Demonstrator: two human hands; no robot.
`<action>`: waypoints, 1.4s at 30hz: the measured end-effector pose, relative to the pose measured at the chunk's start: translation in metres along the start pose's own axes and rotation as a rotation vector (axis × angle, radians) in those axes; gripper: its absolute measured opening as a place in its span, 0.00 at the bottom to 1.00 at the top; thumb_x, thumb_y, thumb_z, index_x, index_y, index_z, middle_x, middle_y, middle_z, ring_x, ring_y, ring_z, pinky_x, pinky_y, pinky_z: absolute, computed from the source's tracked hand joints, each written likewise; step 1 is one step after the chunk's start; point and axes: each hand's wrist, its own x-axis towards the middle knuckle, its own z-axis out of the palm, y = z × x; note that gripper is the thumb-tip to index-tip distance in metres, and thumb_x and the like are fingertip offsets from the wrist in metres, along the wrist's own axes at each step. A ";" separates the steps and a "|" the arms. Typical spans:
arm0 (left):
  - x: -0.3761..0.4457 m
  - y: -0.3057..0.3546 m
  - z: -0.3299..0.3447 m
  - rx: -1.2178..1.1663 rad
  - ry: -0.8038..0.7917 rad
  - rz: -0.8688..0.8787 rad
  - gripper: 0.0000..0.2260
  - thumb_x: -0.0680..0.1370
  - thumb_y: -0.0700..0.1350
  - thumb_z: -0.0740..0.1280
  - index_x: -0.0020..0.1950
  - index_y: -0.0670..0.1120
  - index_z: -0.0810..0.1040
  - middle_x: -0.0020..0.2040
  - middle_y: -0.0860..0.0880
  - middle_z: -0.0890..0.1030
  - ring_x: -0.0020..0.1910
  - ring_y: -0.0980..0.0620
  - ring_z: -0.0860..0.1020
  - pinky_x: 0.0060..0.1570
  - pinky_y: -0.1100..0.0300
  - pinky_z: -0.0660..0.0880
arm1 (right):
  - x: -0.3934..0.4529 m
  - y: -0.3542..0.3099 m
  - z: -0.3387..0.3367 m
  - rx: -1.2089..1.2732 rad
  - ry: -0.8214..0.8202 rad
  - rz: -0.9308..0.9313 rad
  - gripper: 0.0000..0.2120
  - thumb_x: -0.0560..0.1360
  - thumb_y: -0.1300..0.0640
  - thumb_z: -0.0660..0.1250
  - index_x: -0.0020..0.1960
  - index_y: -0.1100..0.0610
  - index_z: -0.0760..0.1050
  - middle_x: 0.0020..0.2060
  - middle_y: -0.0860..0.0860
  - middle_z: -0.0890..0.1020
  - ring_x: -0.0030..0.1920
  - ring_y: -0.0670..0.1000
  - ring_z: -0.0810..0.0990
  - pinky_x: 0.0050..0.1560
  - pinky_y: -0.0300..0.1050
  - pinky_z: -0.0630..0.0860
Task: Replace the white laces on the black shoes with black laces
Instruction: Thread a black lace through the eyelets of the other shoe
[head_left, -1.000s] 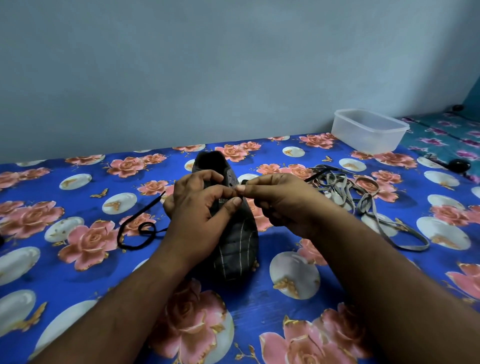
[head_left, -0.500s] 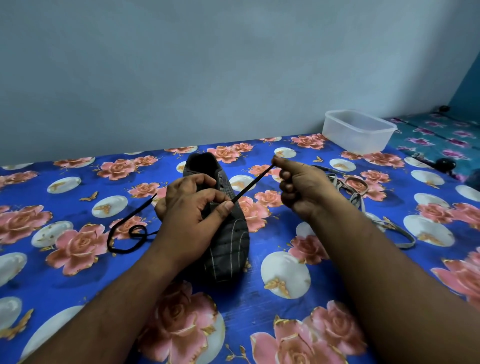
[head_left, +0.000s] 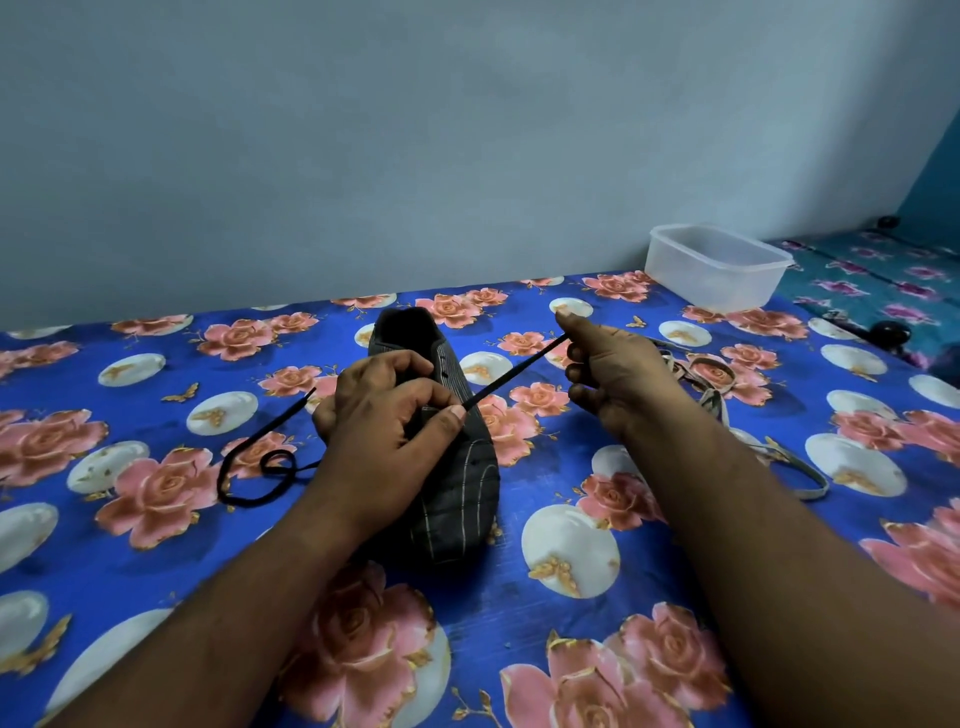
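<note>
A black shoe (head_left: 457, 499) with thin pale stripes lies on the floral cloth, toe toward me. My left hand (head_left: 384, 415) grips its upper over the eyelets. My right hand (head_left: 608, 369) pinches one end of the black lace (head_left: 514, 371), which runs taut from the shoe up to the right. The lace's other end loops loose on the cloth at the left, black lace tail (head_left: 260, 467). Pale removed laces (head_left: 717, 400) lie in a heap behind my right wrist, partly hidden.
A clear plastic tub (head_left: 717, 267) stands at the back right near the wall. A small black round object (head_left: 891, 332) lies at the right edge. Blue rose-print cloth (head_left: 130, 545) covers the surface; a teal cloth lies beyond it on the right.
My right hand has pulled away from my left hand, up and to the right, drawing the black lace out taut. My left hand has stayed on the shoe.
</note>
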 end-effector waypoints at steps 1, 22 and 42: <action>0.000 0.000 0.000 0.006 -0.002 0.003 0.09 0.72 0.68 0.59 0.41 0.68 0.76 0.59 0.70 0.69 0.67 0.58 0.64 0.68 0.39 0.60 | 0.000 0.000 0.000 -0.009 0.007 0.001 0.13 0.74 0.46 0.75 0.44 0.55 0.76 0.36 0.49 0.77 0.31 0.48 0.74 0.26 0.39 0.73; 0.001 -0.001 0.001 0.023 0.047 0.019 0.13 0.73 0.67 0.61 0.46 0.64 0.80 0.58 0.64 0.70 0.63 0.60 0.63 0.66 0.47 0.61 | -0.039 0.017 0.031 -0.237 -0.515 0.135 0.09 0.76 0.52 0.73 0.38 0.52 0.78 0.27 0.46 0.71 0.23 0.45 0.61 0.24 0.35 0.53; 0.000 0.001 -0.002 0.041 -0.013 0.055 0.06 0.73 0.63 0.66 0.44 0.64 0.80 0.59 0.64 0.71 0.64 0.60 0.62 0.60 0.63 0.52 | 0.013 0.005 0.004 0.383 -0.134 0.142 0.09 0.83 0.56 0.64 0.44 0.54 0.73 0.27 0.46 0.71 0.21 0.43 0.61 0.18 0.34 0.54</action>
